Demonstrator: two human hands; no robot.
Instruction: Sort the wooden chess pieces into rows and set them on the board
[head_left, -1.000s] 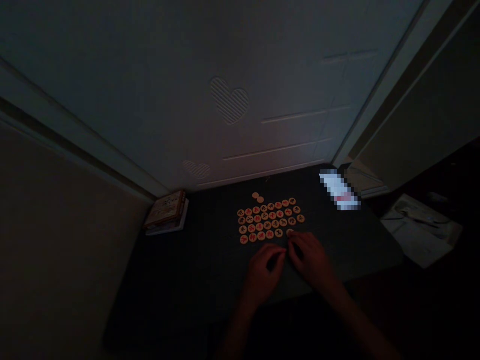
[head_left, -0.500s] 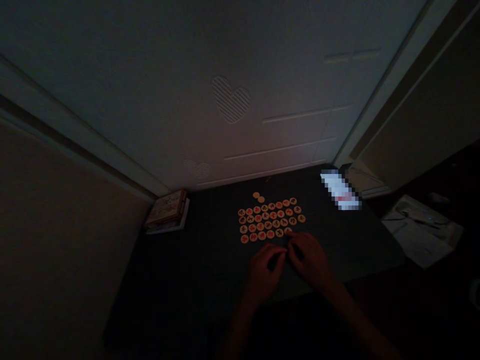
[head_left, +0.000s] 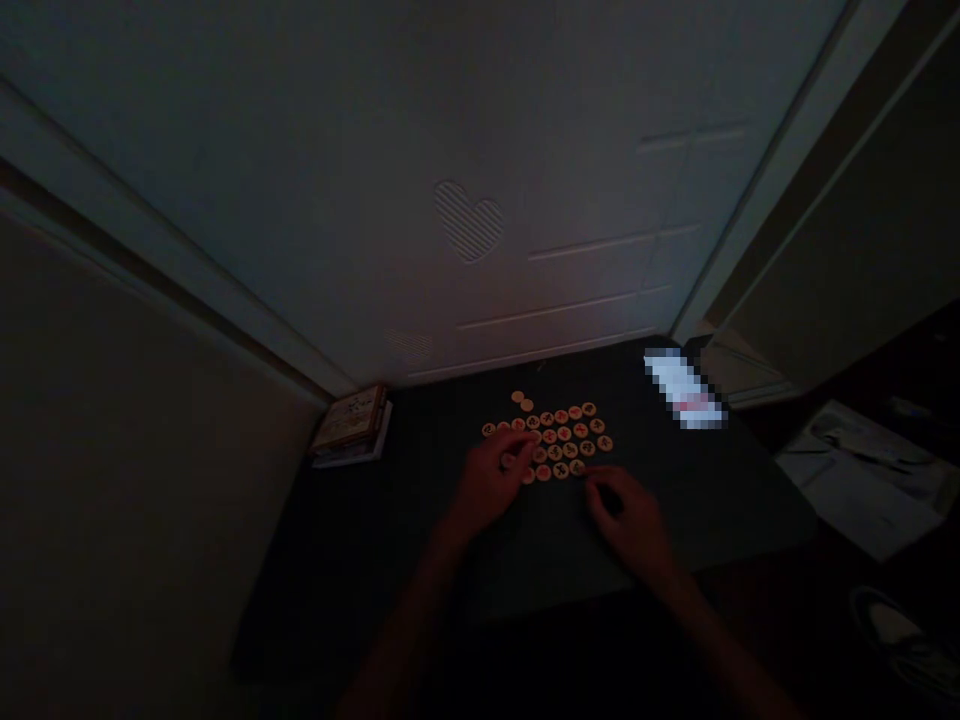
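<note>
Xiangqi pieces (head_left: 564, 433), round and marked in red or black, are laid in four rows on a dark table (head_left: 705, 500). Two blank-looking discs (head_left: 527, 405) are set close together beyond the rows. Several pieces are covered by the left hand (head_left: 489, 475), whose thumb and forefinger are brought nearly together; whether a piece is pinched cannot be told. The right hand (head_left: 628, 515) is placed by the right end of the nearest row, its fingers curled narrowly and a fingertip set just beside the last piece; contact cannot be made out. Flat items (head_left: 349, 420) are stacked at the table's far left.
</note>
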